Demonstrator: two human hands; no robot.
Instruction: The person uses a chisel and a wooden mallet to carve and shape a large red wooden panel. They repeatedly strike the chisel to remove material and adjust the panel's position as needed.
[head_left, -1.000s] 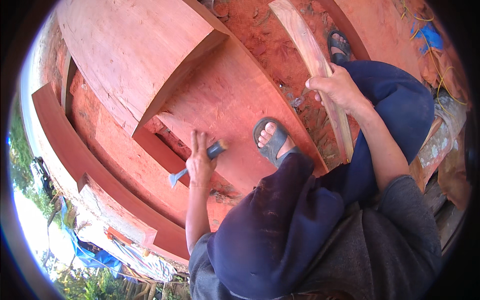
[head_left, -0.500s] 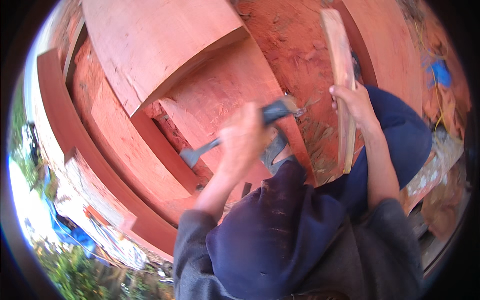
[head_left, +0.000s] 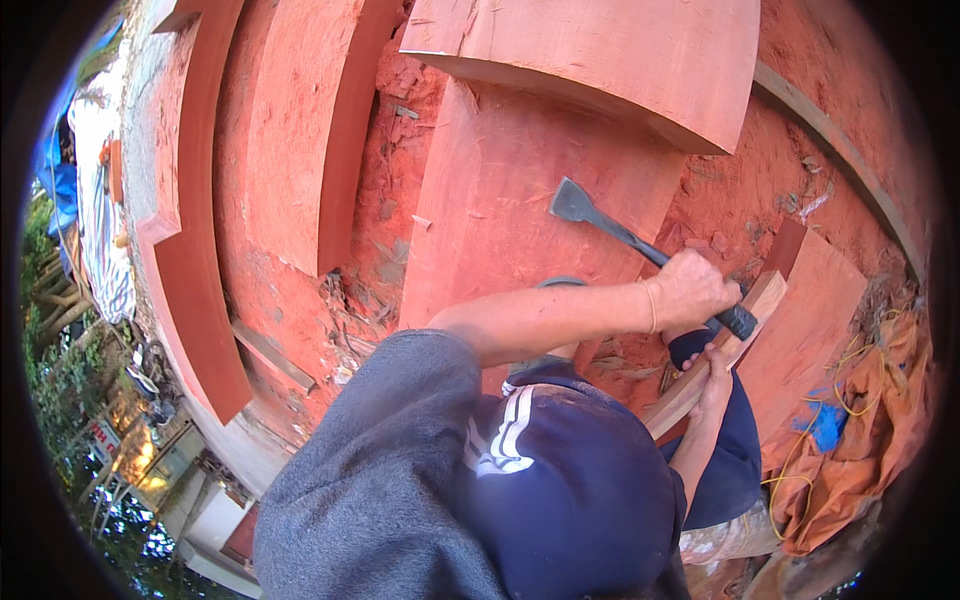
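Observation:
My left hand (head_left: 697,292) is closed round the shaft of a long chisel (head_left: 612,222), near its black handle end. The wide, flat metal blade points up and left over a reddish wooden slab (head_left: 520,190). The handle end lies over or against a squared length of wood (head_left: 677,398); I cannot tell whether they touch. Gripping that length is my right hand (head_left: 713,378), just below the chisel's handle end. The wood slants from upper right to lower left beside my dark-trousered leg.
A thick curved block (head_left: 600,65) rests on the slab. Long reddish timbers (head_left: 300,140) lie at the left, and another board (head_left: 815,300) at the right. Reddish sawdust covers the ground. An orange tarp (head_left: 860,430) with yellow cord and a blue scrap (head_left: 826,426) lies far right.
The view has turned. My left hand has swung the chisel rightward, bringing its handle end close to my right hand. The length of wood has gone from nearly upright to slanting.

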